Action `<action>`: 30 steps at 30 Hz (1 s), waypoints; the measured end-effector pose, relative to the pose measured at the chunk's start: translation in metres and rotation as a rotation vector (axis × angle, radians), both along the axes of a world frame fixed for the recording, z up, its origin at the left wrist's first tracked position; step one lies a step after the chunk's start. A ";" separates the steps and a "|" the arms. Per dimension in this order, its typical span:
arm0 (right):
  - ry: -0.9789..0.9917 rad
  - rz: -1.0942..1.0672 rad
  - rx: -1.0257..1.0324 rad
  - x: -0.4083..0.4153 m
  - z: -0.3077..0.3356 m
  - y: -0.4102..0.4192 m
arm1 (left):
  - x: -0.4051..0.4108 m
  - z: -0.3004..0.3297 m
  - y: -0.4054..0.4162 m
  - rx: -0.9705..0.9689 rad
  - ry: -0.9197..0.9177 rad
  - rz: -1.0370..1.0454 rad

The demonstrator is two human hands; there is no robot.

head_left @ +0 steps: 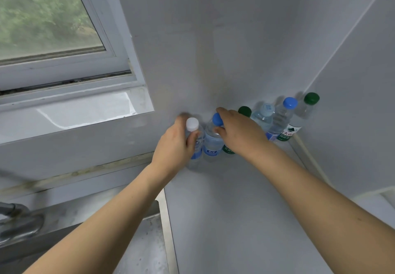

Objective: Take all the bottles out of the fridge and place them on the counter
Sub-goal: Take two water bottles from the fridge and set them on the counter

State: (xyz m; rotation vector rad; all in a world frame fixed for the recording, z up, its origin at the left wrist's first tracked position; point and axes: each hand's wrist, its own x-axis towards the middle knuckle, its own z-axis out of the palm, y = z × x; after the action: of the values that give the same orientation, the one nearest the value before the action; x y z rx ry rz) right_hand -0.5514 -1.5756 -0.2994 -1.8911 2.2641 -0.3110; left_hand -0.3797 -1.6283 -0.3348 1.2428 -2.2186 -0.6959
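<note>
Several clear plastic water bottles stand in a row against the back wall on the grey counter [235, 209]. My left hand [175, 145] grips the leftmost bottle, a white-capped bottle [193, 128], around its upper body. My right hand [241, 132] holds the neck of the blue-capped bottle [213, 143] beside it. Partly hidden behind my right hand is a green-capped bottle [244, 111]. Further right stand a light-blue bottle [264, 117], another blue-capped bottle [286, 111] and a second green-capped bottle [305, 111]. The fridge is out of view.
A steel sink [141, 250] lies left of the counter, with a metal tap [17, 224] at the far left. A window [47, 17] and its sill [85, 111] fill the upper left. White walls close the corner behind and to the right of the bottles.
</note>
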 end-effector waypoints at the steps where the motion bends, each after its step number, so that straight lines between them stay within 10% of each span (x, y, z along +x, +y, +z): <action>1: -0.015 -0.010 -0.007 0.001 0.000 0.004 | 0.001 0.000 0.000 0.004 -0.006 -0.005; 14: -0.121 -0.268 -0.152 -0.022 0.040 0.143 | -0.018 0.061 0.046 -0.243 -0.116 -0.175; 30: -0.023 -0.792 -0.238 -0.058 0.105 0.456 | -0.156 0.128 0.297 -0.400 -0.154 -0.772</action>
State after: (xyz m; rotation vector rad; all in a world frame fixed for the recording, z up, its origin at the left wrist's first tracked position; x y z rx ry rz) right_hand -0.6093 -1.1200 -0.1939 -0.9511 2.9617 -0.7161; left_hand -0.5362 -1.3310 -0.2067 0.2258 -2.7888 -0.3793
